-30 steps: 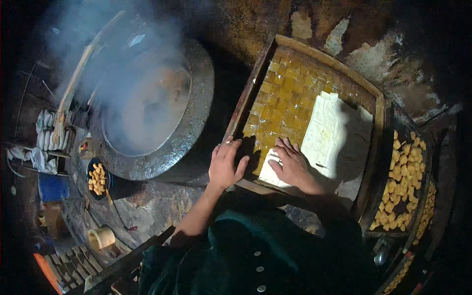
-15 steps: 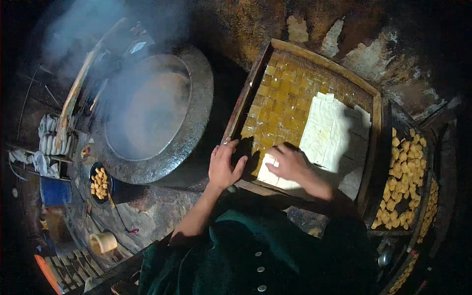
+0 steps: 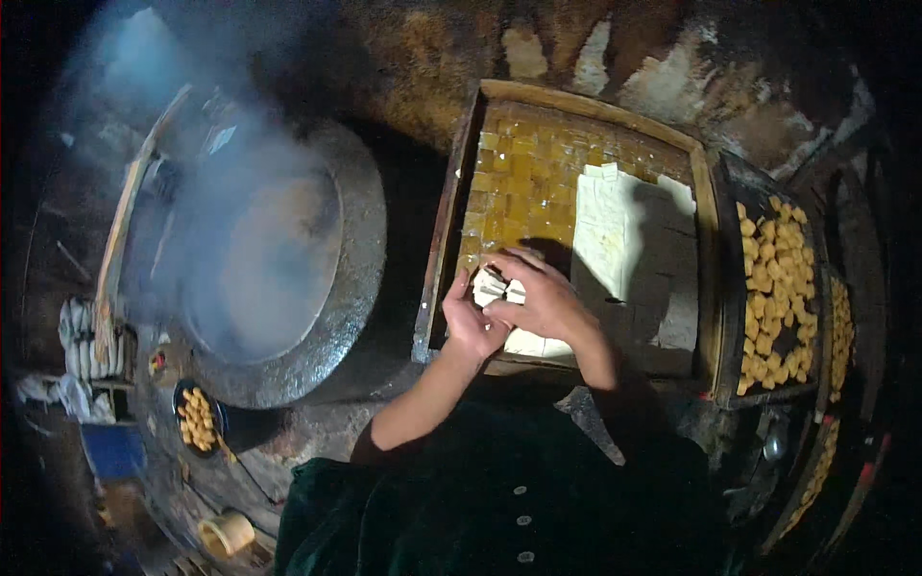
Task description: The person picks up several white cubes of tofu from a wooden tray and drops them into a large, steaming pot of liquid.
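Observation:
Over the near left corner of the woven tray point(image 3: 509, 158), my two hands are cupped together around several small white pieces that look like cut tofu point(image 3: 491, 285). My left hand point(image 3: 473, 324) is turned partly palm up on the left side, fingers curled against the pieces. From the right, my right hand point(image 3: 538, 300) closes over them, thumb and fingers gripping. A sheet of scored white tofu point(image 3: 597, 226) lies on the tray's right half, partly in shadow. More tofu point(image 3: 538, 346) lies just under my hands at the near edge.
A large steaming cauldron point(image 3: 360, 278) with a broad rim stands left of the tray. Right of it is a rack of golden fried pieces point(image 3: 776, 288). At lower left are a dark bowl of fried pieces point(image 3: 196, 420) and a yellowish tub point(image 3: 227, 533).
My right hand has lifted several white pieces off the near part of the tray. My left hand has moved right from the tray's edge and turned to meet it around them.

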Demonstrator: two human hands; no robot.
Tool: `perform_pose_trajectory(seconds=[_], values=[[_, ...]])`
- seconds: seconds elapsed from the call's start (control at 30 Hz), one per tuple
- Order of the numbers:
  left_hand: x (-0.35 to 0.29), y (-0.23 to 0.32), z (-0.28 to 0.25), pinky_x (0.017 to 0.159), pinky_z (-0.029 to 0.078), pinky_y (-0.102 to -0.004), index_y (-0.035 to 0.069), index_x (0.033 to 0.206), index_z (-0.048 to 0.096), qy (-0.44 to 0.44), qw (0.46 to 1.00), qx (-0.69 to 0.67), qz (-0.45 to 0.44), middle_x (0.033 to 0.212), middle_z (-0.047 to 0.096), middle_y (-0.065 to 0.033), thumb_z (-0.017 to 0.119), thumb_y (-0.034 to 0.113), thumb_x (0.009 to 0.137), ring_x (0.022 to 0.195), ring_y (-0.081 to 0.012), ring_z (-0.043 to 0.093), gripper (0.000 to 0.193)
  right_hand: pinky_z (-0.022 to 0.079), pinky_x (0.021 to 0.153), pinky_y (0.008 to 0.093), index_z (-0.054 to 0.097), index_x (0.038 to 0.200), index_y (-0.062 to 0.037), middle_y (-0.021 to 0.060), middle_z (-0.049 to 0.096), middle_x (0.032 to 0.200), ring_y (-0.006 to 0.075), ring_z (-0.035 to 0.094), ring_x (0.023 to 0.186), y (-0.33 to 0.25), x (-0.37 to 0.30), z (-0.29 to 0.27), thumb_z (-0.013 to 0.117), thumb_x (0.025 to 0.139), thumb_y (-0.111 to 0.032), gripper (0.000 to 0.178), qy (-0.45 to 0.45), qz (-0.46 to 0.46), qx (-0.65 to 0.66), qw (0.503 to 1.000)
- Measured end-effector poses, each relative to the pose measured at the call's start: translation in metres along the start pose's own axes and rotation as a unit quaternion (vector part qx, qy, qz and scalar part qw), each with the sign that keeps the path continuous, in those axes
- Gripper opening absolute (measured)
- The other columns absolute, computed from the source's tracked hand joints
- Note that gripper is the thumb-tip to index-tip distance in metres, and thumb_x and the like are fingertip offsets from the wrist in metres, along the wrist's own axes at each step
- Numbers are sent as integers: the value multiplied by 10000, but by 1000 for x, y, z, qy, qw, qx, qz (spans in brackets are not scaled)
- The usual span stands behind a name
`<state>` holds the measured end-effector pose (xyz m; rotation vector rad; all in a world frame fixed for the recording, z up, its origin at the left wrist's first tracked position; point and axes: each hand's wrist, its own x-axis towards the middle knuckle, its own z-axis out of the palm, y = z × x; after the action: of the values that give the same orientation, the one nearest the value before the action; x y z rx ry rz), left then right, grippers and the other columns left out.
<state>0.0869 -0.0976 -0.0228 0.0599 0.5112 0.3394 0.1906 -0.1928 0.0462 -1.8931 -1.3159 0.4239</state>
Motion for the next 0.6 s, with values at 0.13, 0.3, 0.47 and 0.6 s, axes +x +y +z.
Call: perform_pose_trajectory(seconds=[0.13,0.3,0.47,0.6], values=[[13,7,0,1022,456,-466,133,1248,588,-22,997,-19,-74,1224,626,-93,408,467,994,1167,-301,573,456,488,982,400,640,1193,-30,194,623,1265,344,616,1157,-12,8,17,762,784,-211,464,136,-16,32,990],[23,6,7,944,501,-490,152,1104,655,-88,992,-47,-81,1134,664,-115,551,462,916,1129,-333,597,377,476,987,384,610,1246,-11,146,652,1250,216,609,1169,16,-12,33,627,910,-136,359,263,-12,235,936],[19,22,-2,870,535,-561,239,1144,639,-115,973,-106,-169,1166,654,-131,580,443,908,1163,-397,574,318,477,957,433,599,1220,-12,200,599,1259,325,626,1071,74,-61,18,639,927,-282,400,128,93,-41,987],[18,28,-3,868,545,-519,219,1169,645,-174,966,-67,-179,1183,658,-124,587,500,909,1194,-366,563,387,428,1009,489,618,1199,-30,211,583,1252,399,562,1149,72,-69,33,670,883,-380,474,-26,-59,-236,970]])
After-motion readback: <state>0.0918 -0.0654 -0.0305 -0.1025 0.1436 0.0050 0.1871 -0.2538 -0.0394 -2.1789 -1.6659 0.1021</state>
